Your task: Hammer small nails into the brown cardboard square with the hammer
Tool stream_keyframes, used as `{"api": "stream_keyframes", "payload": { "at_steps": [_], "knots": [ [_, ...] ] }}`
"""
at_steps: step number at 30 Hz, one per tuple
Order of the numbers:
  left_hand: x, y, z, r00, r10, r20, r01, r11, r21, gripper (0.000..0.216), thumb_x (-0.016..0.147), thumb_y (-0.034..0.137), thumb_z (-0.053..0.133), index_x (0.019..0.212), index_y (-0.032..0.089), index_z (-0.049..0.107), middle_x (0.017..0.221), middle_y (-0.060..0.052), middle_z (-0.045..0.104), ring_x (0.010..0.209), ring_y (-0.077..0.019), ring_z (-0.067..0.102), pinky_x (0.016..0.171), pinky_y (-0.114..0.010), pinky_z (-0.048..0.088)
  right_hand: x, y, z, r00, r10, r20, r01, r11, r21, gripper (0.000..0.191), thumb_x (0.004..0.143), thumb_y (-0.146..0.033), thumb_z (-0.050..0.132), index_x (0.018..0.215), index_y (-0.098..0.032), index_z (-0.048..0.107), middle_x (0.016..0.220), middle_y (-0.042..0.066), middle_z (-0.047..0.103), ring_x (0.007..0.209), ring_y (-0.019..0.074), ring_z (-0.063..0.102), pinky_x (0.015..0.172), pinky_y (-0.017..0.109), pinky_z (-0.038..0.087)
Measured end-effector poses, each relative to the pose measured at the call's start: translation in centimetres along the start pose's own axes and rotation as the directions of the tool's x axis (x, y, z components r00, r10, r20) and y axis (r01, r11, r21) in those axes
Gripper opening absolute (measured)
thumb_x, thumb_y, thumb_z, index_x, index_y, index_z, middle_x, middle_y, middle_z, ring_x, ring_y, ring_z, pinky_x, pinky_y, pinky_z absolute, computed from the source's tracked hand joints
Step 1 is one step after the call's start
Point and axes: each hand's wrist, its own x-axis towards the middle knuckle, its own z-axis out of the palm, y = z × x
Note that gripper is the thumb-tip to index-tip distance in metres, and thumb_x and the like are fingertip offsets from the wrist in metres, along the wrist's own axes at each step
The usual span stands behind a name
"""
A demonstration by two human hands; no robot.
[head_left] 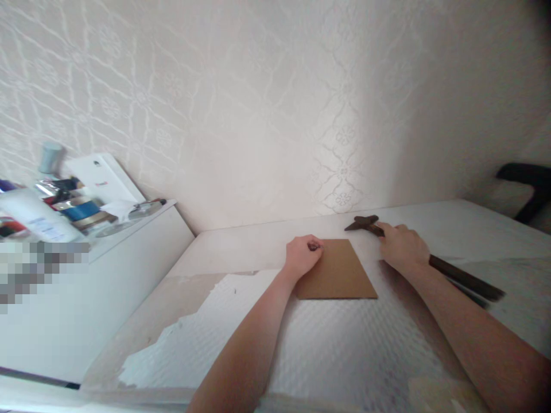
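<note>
In the head view a flat brown board [340, 272], square-cornered, lies on the worn white tabletop [361, 338]. My left hand [302, 256] rests at the board's left edge with its fingers curled into a pinch. A small dark spot shows between those fingers, too unclear to name. My right hand [402, 246] is wrapped round the handle of a dark hammer [465, 277] to the right of the board. The hammer's head sticks out beyond the fingers on the left, apart from the board, and its handle runs back to the right.
At the left a white cabinet [129, 287] carries a white box [103, 178], a pale bottle [38, 218], a roll of blue tape [81, 211] and other clutter. Patterned wallpaper [258, 126] rises behind the tabletop. A black curved object [527, 175] stands at the far right.
</note>
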Motion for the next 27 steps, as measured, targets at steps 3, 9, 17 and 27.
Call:
{"api": "stream_keyframes", "payload": {
  "at_steps": [3,9,17,27],
  "knots": [
    [0.1,-0.1,0.0,1.0,0.0,0.002,0.0,1.0,0.005,0.015,0.074,0.018,0.059,0.086,0.021,0.068,0.087,0.0,0.072,0.084,-0.0134,0.065,0.084,-0.026,0.049,-0.1,-0.2,-1.3,1.0,0.012,0.027,-0.013,0.998,0.053,0.045,0.091,-0.024,0.036,0.134,-0.015,0.047,0.097,0.018,0.064,0.084,0.0289,0.064,0.07,0.038,0.047],
    [0.1,-0.1,0.1,1.0,-0.009,-0.008,0.009,1.0,0.005,0.023,0.073,0.018,0.062,0.096,0.021,0.062,0.091,0.0,0.071,0.089,-0.015,0.064,0.086,-0.028,0.048,-0.6,-0.8,-3.5,0.977,-0.12,-0.179,0.171,0.937,0.305,0.048,0.092,-0.026,0.032,0.137,-0.013,0.043,0.106,0.017,0.066,0.089,0.03,0.064,0.074,0.04,0.049],
    [0.1,0.3,-0.2,1.0,-0.02,0.021,0.02,1.0,0.0,0.03,0.073,0.019,0.061,0.103,0.022,0.055,0.089,0.001,0.071,0.09,-0.016,0.064,0.087,-0.03,0.047,-1.9,-2.3,-4.1,0.86,-0.475,-0.185,0.501,0.719,0.482,0.046,0.093,-0.025,0.033,0.137,-0.018,0.045,0.111,0.011,0.067,0.095,0.0244,0.064,0.076,0.034,0.05],
    [0.0,0.5,-0.3,1.0,-0.017,0.019,0.017,1.0,-0.002,0.032,0.072,0.018,0.059,0.103,0.022,0.053,0.087,0.001,0.071,0.088,-0.0165,0.065,0.085,-0.03,0.048,-1.4,-2.0,-3.4,0.814,-0.561,-0.151,0.56,0.688,0.461,0.044,0.092,-0.022,0.035,0.133,-0.023,0.051,0.108,0.008,0.068,0.091,0.0231,0.066,0.079,0.034,0.051]
  ]
}}
